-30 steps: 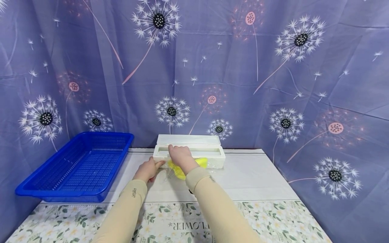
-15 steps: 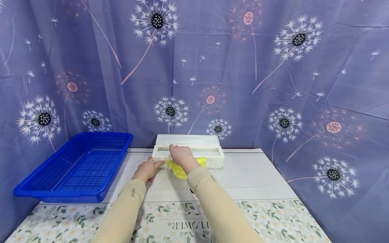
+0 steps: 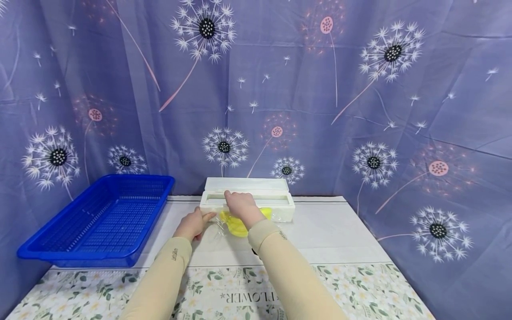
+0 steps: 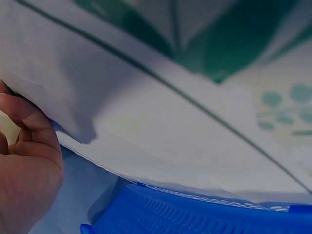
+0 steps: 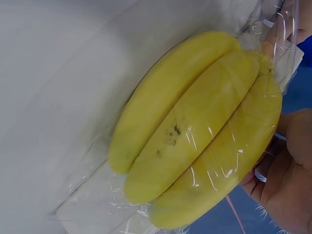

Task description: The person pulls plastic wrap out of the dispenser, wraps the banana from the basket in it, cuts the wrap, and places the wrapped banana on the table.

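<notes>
A white cling film box (image 3: 276,211) stands near the back of the table with its lid (image 3: 248,183) raised. My left hand (image 3: 193,223) holds the box's left end, thumb along its front. Fingers curled, my right hand (image 3: 242,206) grips at the front rim left of the middle; what lies between its fingers is hidden. A bunch of yellow bananas (image 3: 238,227) lies in front of the box, partly behind my right wrist. Clear film (image 5: 214,131) covers the bananas (image 5: 190,131) in the right wrist view. The left wrist view shows part of my left hand (image 4: 34,161).
A blue plastic basket (image 3: 146,222) stands on the left of the table. A white and floral cloth (image 3: 340,249) covers the table. A purple dandelion curtain (image 3: 312,89) hangs behind and on both sides. A small dark thing (image 3: 254,252) shows beside my right sleeve.
My right hand has slid slightly to the right along the box's front rim. My left hand, the box and the bananas stay about where they were.
</notes>
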The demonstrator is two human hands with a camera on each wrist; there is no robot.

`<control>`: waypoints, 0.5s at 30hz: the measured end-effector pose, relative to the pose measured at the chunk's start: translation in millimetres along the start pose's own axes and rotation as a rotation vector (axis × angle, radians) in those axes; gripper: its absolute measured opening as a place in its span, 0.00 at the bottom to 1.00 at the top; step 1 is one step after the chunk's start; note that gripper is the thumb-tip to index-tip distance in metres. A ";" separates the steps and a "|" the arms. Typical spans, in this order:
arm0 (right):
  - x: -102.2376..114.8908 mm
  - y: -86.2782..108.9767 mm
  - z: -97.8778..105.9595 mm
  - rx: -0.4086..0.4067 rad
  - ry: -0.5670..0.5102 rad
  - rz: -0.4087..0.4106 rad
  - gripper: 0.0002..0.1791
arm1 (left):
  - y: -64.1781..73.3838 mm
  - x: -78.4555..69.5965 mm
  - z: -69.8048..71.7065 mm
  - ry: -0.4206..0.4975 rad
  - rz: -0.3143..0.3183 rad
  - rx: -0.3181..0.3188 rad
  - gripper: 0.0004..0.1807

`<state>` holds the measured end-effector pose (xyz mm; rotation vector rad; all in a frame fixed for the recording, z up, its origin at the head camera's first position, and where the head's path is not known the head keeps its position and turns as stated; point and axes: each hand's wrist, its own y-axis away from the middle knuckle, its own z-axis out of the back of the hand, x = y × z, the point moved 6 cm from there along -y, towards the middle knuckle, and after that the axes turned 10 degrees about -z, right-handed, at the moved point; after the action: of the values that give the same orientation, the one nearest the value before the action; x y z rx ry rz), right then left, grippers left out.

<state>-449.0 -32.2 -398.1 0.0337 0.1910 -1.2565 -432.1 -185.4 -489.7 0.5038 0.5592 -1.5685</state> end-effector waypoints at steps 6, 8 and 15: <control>-3.2 2.2 1.9 -0.001 -0.016 0.002 0.23 | 1.6 -1.7 1.3 -0.008 -0.006 -0.001 0.49; -4.0 3.0 2.4 -0.006 -0.017 0.003 0.24 | 2.1 -1.8 1.3 -0.012 -0.001 0.007 0.48; -8.5 3.8 1.8 -0.004 -0.041 -0.006 0.17 | 5.5 -3.8 3.5 -0.010 0.008 0.017 0.46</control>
<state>-447.7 -23.2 -395.2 0.0044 0.1584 -1.2621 -426.3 -184.9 -484.9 0.5101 0.5359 -1.5686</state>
